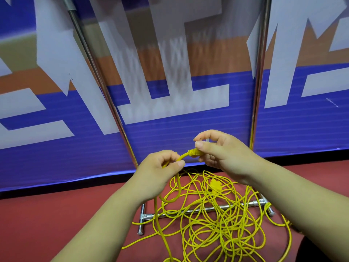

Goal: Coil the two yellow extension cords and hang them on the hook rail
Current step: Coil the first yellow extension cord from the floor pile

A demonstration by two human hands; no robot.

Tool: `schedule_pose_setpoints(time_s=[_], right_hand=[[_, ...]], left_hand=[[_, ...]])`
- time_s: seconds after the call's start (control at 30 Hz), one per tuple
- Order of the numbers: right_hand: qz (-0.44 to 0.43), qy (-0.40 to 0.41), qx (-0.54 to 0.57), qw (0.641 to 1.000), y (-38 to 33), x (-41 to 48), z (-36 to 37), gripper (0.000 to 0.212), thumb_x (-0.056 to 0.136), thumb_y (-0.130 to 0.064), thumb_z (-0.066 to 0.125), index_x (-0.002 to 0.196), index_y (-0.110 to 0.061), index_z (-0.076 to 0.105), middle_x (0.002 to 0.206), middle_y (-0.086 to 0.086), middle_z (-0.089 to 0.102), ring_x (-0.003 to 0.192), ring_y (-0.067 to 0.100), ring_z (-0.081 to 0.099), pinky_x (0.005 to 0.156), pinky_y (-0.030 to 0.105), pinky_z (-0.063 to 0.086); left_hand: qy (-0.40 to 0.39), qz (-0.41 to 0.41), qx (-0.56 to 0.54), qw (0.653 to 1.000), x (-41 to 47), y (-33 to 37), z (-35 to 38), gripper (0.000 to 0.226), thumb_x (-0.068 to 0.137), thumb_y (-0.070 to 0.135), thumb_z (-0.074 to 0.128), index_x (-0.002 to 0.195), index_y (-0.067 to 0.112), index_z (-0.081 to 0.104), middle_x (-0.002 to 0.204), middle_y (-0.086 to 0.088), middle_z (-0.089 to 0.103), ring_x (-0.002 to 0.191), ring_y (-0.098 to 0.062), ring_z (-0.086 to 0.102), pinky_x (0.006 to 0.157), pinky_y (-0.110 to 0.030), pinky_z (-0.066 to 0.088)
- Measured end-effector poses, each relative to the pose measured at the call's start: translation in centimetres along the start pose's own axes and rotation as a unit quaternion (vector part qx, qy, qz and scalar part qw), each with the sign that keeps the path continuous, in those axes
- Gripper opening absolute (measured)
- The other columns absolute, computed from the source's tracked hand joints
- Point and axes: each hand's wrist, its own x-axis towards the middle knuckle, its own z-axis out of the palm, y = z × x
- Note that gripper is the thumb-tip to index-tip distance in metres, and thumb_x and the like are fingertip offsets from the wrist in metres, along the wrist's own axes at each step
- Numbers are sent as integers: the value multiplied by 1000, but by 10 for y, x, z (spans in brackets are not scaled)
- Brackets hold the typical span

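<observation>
Over red flooring (56, 214) our right hand (222, 154) pinches the stiff plug (194, 153), left hand (158, 167) gripping cord (183, 156) we judge limp, tangle-prone.

Cords (217, 224) heaped on floor (56, 214), draped over base bar (198, 210). Poles (105, 87) behind heap, banner (188, 120) behind poles. Left hand (160, 167), right hand (222, 152) above heap, plug (194, 153) between.

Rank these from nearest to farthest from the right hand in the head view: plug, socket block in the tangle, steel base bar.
1. plug, pinched in the right hand itself.
2. socket block, on the floor just below.
3. steel base bar, farthest, lower across the floor.
</observation>
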Motion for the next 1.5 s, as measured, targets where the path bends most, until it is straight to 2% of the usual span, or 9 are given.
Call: schedule_pose_setpoints(time_s=[0.13,0.3,0.43,0.53,0.63,0.8,1.0,1.27,1.5], right_hand=[[-15,12,-40,999,1,-2,-5,10,87,-23,71,95,-17,69,85,11,64,81,23,54,79,35,45],[-14,6,-76,997,2,-4,-6,9,90,-25,69,94,-17,70,85,5,66,81,14,58,74,25,47],[-25,1,-98,995,4,-3,-7,35,82,-46,69,96,-13,69,85,-9,70,87,5,64,86,28,52],[-21,-21,-80,996,4,-3,-7,55,81,-54,72,106,-5,65,96,2,69,97,14,64,98,35,48],[17,-60,-51,997,4,-4,-2,50,73,-64,61,103,-24,66,105,2,65,108,14,60,102,33,44],[8,-81,-19,997,4,-3,4,47,83,-56,58,105,-14,57,90,6,62,89,24,58,93,44,43],[17,-79,-10,997,1,-5,6,30,97,-40,57,103,-11,56,76,13,55,54,16,46,66,34,50],[38,25,63,997,-3,-2,1,28,102,-39,49,96,-13,56,74,10,58,48,11,34,57,28,44],[87,34,152,984,-6,0,0,32,101,-42,51,93,-13,61,71,10,56,47,10,32,55,27,43]], left_hand=[[-3,13,34,999,-1,5,-5,18,99,28,61,82,25,64,65,14,47,63,-9,44,67,-28,40],[-54,-8,-35,998,-5,9,-7,21,96,39,51,82,26,57,68,4,51,64,-24,42,61,-42,40],[-69,-6,-83,994,-6,11,-7,23,96,36,49,88,15,57,77,1,60,72,-15,55,76,-43,50],[-90,-18,-199,976,-7,13,-3,21,96,30,50,90,10,53,73,-3,52,62,-14,45,65,-34,47],[-81,-18,-281,956,-6,15,-1,16,95,24,49,98,8,51,70,-3,48,58,-13,39,54,-27,37],[-67,-24,-325,943,-6,17,-2,14,93,20,50,104,11,49,67,-4,48,54,-11,36,50,-24,32],[-37,-25,-275,961,-5,13,-2,10,94,18,51,101,11,53,72,-6,59,53,-12,40,52,-25,37],[-49,-73,-171,981,-4,4,-5,16,95,0,63,107,8,56,83,-11,69,70,-21,63,64,-30,53],[39,-73,-165,983,-1,8,5,10,97,14,62,107,13,66,95,-11,75,83,-21,73,80,-39,60]])
